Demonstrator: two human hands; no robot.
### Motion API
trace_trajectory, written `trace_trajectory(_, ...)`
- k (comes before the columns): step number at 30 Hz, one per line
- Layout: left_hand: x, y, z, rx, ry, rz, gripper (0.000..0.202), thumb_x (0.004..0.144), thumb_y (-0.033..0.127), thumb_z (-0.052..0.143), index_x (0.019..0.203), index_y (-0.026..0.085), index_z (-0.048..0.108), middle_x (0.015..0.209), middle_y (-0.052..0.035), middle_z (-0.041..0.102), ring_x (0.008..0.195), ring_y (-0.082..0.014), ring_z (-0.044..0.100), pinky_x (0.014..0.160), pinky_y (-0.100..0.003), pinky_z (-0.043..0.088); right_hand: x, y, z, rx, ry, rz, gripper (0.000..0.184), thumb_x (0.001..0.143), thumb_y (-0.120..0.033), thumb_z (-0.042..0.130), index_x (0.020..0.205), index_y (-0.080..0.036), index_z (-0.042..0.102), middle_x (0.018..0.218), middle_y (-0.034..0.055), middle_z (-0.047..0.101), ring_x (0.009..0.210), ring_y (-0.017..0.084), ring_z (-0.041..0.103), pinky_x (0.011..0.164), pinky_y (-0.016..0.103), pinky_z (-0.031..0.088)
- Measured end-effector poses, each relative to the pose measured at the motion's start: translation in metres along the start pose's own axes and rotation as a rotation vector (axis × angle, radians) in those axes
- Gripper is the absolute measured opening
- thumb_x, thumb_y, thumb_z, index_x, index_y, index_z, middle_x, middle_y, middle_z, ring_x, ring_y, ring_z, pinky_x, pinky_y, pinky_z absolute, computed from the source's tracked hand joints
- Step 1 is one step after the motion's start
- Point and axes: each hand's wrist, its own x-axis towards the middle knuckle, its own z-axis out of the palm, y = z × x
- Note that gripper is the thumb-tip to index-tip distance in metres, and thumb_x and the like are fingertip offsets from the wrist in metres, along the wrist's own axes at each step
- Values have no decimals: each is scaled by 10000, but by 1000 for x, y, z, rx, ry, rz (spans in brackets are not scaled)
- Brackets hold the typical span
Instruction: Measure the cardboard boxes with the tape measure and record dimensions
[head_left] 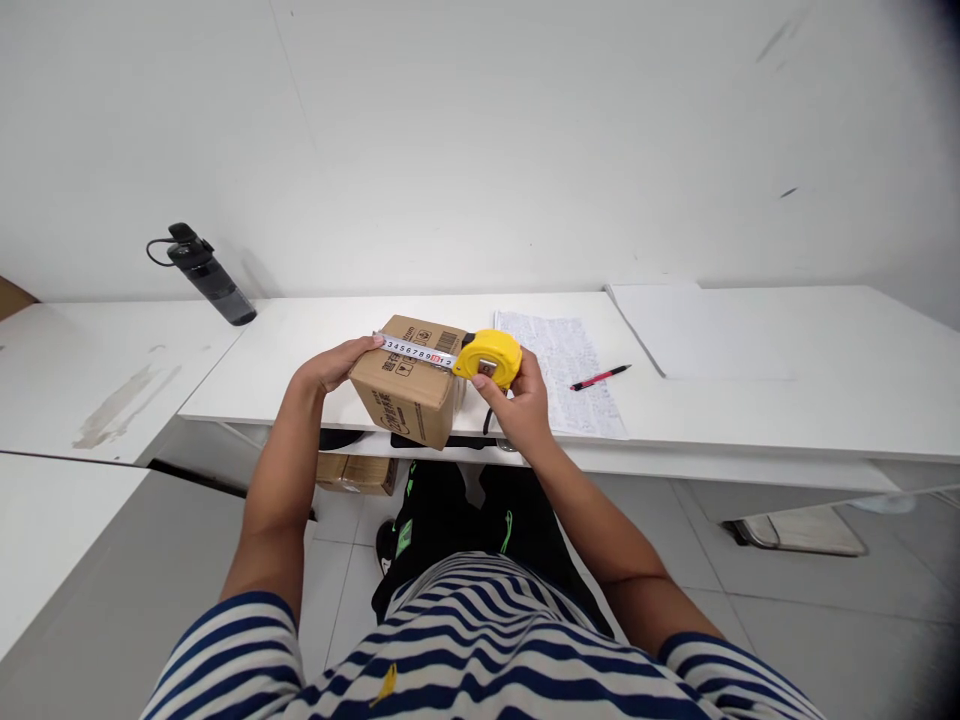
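A brown cardboard box [401,392] with black print stands at the front edge of the white desk. Across its top lies the white blade of a yellow tape measure [489,350], its printed numbers facing up. My left hand [341,362] is at the box's left side, its fingers pressing the blade's end against the top edge. My right hand [527,405] is closed round the yellow case at the box's right edge. A black strap hangs below the case. Part of my left fingers is hidden behind the box.
Right of the box, handwritten paper sheets [559,355] lie under a red and black pen [600,378]. White sheets [697,335] are farther right. A dark water bottle [212,275] stands at the back left. Another cardboard box [356,473] is below the white desk [787,410].
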Motion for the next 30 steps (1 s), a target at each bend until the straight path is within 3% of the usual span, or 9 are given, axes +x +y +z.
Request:
trace_trajectory(5, -7, -3, 12, -39, 158, 59, 574, 709, 705, 776, 946, 183, 745, 913, -88, 787, 950, -316, 737, 831, -385, 612, -3, 6, -8, -60, -15, -86, 770, 868, -620, 757, 1498, -335, 417, 1169, 63, 687, 907, 202, 676, 784, 376, 583)
trace_trajectory(8, -4, -8, 16, -119, 249, 79, 567, 698, 684, 784, 932, 172, 712, 873, -72, 755, 862, -289, 705, 734, -358, 574, -4, 6, -19, -156, -34, -124, 793, 874, -640, 741, 1529, -345, 404, 1193, 65, 676, 793, 167, 623, 776, 380, 564)
trace_trajectory(11, 1, -14, 23, -239, 322, 144, 482, 700, 596, 798, 902, 182, 658, 854, -38, 707, 811, -233, 674, 694, -311, 547, -4, 3, -31, -217, -44, -118, 777, 882, -640, 729, 1529, -339, 423, 1252, 76, 672, 805, 161, 621, 835, 397, 556)
trace_trajectory(14, 4, -18, 36, -388, 376, 228, 405, 704, 499, 789, 916, 198, 621, 875, -14, 674, 861, -211, 685, 743, -290, 559, -6, 1, -38, -223, -36, -66, 747, 889, -642, 712, 1512, -328, 445, 1270, 79, 683, 836, 164, 639, 859, 404, 555)
trace_trajectory(19, 0, -21, 63, -530, 472, 335, 484, 738, 428, 745, 1161, 220, 633, 1093, -50, 712, 1055, -253, 700, 875, -336, 576, 4, 8, -30, -148, -36, 44, 765, 880, -705, 686, 1498, -313, 461, 1329, 103, 667, 892, 173, 673, 885, 413, 572)
trace_trajectory(22, -3, -22, 78, -544, 547, 369, 522, 741, 414, 745, 1219, 242, 621, 1208, -69, 706, 1113, -271, 690, 869, -343, 579, 26, 10, -16, -25, 7, 127, 773, 854, -823, 620, 1403, -290, 504, 1087, 53, 691, 790, 162, 664, 772, 363, 575)
trace_trajectory(25, -3, -23, 87, -566, 610, 380, 515, 729, 405, 742, 1201, 247, 611, 1243, -76, 692, 1122, -278, 681, 852, -347, 580, 53, 1, 0, 64, 14, 268, 687, 855, -891, 536, 1115, -258, 598, 692, -54, 518, 560, 122, 501, 546, 280, 460)
trace_trajectory(27, -4, -24, 90, -585, 626, 383, 510, 725, 404, 735, 1191, 245, 604, 1235, -73, 688, 1122, -275, 675, 856, -347, 577, 64, -9, 10, 54, -85, 307, 660, 844, -889, 562, 953, -242, 625, 615, -71, 441, 518, 106, 416, 490, 262, 382)
trace_trajectory(30, -5, -25, 92, -608, 644, 382, 507, 722, 397, 737, 1185, 235, 607, 1230, -73, 684, 1118, -267, 670, 863, -341, 571, 65, -27, 24, -73, -236, 199, 626, 816, -854, 648, 890, -233, 683, 619, -51, 505, 562, 113, 455, 522, 266, 383)
